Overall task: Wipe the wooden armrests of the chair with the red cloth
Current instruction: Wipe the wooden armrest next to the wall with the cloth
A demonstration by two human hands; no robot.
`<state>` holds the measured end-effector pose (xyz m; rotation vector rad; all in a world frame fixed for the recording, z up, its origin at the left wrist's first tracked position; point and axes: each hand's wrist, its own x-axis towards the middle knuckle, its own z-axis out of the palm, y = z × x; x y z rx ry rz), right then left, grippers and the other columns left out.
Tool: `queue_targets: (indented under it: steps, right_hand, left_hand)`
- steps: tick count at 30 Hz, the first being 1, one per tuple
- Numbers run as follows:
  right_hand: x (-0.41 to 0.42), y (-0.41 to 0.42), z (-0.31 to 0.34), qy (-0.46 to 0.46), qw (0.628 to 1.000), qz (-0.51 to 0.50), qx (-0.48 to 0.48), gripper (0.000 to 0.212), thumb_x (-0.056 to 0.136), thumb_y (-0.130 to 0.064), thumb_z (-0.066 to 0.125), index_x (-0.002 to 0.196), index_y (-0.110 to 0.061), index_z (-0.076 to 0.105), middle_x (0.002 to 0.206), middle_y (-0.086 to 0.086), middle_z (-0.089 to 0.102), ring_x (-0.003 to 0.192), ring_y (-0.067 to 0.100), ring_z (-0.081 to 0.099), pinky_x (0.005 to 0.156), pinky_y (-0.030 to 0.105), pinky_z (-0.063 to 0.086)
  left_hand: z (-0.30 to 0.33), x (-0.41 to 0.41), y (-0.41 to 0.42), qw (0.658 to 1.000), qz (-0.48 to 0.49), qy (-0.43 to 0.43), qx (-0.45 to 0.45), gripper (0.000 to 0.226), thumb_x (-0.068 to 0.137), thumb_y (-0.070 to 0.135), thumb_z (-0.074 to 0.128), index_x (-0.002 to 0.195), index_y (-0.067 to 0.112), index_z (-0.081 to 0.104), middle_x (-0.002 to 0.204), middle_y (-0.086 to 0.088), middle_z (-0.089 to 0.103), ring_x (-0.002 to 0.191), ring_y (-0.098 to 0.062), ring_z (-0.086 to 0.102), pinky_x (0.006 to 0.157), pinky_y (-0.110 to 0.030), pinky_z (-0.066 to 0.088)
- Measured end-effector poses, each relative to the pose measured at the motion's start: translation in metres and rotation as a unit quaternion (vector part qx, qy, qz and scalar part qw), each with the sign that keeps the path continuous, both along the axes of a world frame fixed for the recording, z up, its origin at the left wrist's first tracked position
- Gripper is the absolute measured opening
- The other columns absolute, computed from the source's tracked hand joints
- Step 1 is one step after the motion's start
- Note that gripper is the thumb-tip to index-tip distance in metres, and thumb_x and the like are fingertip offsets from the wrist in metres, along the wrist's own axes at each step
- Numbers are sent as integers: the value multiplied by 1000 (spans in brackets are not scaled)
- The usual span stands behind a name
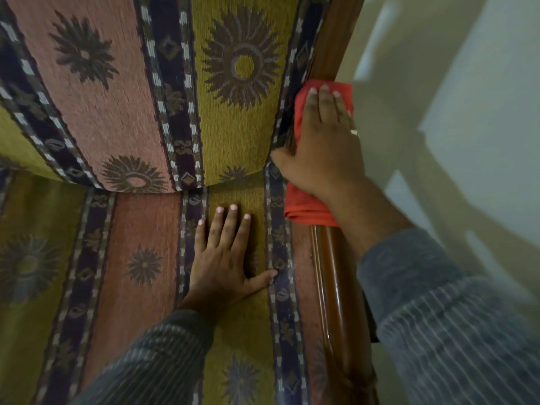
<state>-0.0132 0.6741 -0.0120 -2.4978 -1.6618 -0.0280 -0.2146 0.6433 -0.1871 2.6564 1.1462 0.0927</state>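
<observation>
The chair's glossy brown wooden armrest runs up the right side of the view. A red cloth is wrapped over it near the backrest. My right hand presses down flat on the cloth, fingers pointing away from me, thumb on the inner side of the armrest. My left hand lies flat with spread fingers on the seat cushion, holding nothing. The wooden frame continues upward past the cloth. The other armrest is out of view.
The patterned backrest cushion with sun motifs fills the upper left. To the right of the armrest are a pale floor and wall. Grey striped sleeves cover both my forearms.
</observation>
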Motion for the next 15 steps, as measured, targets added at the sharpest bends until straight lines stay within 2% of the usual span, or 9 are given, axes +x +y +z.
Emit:
queue_targets:
  steps: [2, 6, 8, 11, 15]
  right_hand:
    - [-2, -9, 0, 1, 1000, 13, -5, 104, 82, -61, 50, 155, -4, 2, 165, 18, 3, 152, 34, 1, 123, 49, 8]
    - [3, -6, 3, -1, 999, 31, -44, 122, 73, -88, 36, 155, -7, -6, 165, 16, -8, 152, 31, -9, 122, 49, -1]
    - [8, 0, 5, -1, 998, 42, -55, 127, 69, -93, 31, 154, -7, -6, 165, 15, -9, 152, 30, -10, 122, 49, -2]
    - [8, -9, 6, 8, 998, 44, -54, 121, 74, -88, 34, 154, -7, -7, 165, 15, -10, 152, 29, -10, 123, 47, -2]
    - [-13, -54, -2, 20, 997, 60, -40, 101, 87, -75, 27, 155, -8, -5, 165, 13, -12, 152, 26, -13, 122, 43, -5]
  left_hand:
    - [3, 0, 0, 1000, 1, -5, -2, 116, 73, 94, 30, 158, 15, 16, 167, -12, 10, 154, -32, 1, 121, -61, 5]
    - [1, 0, 0, 1000, 3, -9, -1, 115, 73, 93, 30, 158, 16, 16, 167, -12, 11, 154, -32, 1, 120, -62, 8]
    - [-1, -1, 0, 1000, -1, -6, 0, 115, 74, 93, 30, 158, 16, 16, 167, -12, 11, 154, -32, 2, 120, -63, 9]
    - [-1, 0, -1, 1000, -5, -4, 9, 114, 74, 93, 30, 158, 16, 17, 167, -12, 12, 154, -32, 3, 120, -63, 10]
    - [1, -1, 0, 1000, -4, 0, 6, 114, 74, 92, 29, 158, 17, 16, 167, -12, 11, 154, -33, 4, 120, -62, 8]
